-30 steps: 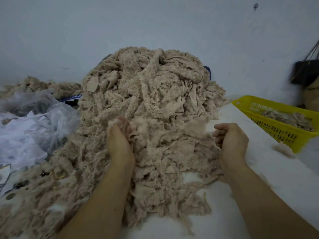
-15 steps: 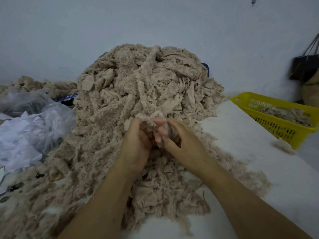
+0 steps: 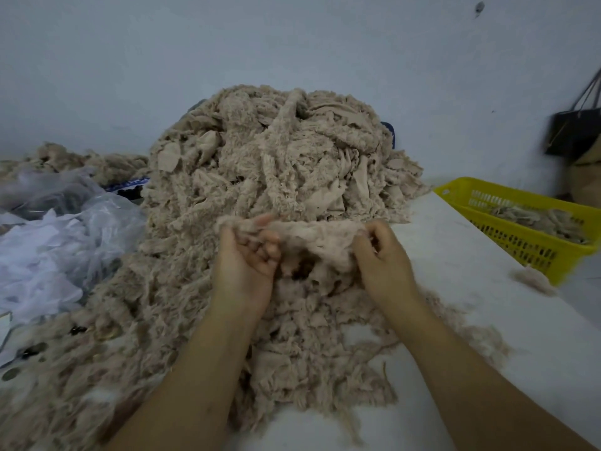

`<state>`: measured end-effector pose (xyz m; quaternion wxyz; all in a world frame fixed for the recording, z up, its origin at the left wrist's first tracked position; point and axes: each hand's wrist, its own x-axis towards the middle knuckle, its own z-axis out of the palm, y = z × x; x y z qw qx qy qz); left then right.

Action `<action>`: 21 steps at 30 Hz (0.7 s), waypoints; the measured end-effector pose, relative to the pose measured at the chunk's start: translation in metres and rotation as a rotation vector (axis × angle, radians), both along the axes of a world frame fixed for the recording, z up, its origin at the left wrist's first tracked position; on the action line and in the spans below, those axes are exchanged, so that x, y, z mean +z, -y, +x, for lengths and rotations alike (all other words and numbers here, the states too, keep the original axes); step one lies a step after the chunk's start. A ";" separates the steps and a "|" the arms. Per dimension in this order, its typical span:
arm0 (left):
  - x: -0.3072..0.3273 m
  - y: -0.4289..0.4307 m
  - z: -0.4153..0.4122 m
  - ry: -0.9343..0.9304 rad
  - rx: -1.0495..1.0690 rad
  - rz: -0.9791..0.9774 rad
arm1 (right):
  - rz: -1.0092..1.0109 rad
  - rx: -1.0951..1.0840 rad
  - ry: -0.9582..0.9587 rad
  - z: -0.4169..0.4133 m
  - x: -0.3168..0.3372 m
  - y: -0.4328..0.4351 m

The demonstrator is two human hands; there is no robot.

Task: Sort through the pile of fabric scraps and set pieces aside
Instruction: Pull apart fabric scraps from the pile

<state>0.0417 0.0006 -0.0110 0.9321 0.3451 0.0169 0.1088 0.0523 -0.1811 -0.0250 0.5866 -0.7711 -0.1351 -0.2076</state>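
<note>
Sorting is judged to be at an early stage. Item in hand: one fluffy beige scrap [image 3: 312, 237], stretched between the left hand [image 3: 245, 255] and the right hand [image 3: 380, 258]. Each end is pinched by curled fingers, and the hands are held apart just above the near slope of the pile [image 3: 270, 164]. Pile: large, heaped against the wall and spilled across the white table [image 3: 455, 271]; the bulk is judged unsorted. Set aside: a thin layer of scraps is seen in the yellow basket [image 3: 520, 249], far right. One loose tuft [image 3: 531, 281] lies just beside it.
</note>
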 end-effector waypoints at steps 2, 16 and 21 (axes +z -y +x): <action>0.000 -0.015 0.002 -0.055 0.065 -0.209 | 0.172 -0.120 -0.060 0.007 0.003 0.011; -0.025 0.026 -0.006 0.071 -0.029 1.633 | 0.594 0.246 -0.318 0.003 0.008 0.005; -0.022 0.020 -0.007 0.050 0.086 1.426 | 0.315 0.442 -0.200 -0.004 0.007 0.002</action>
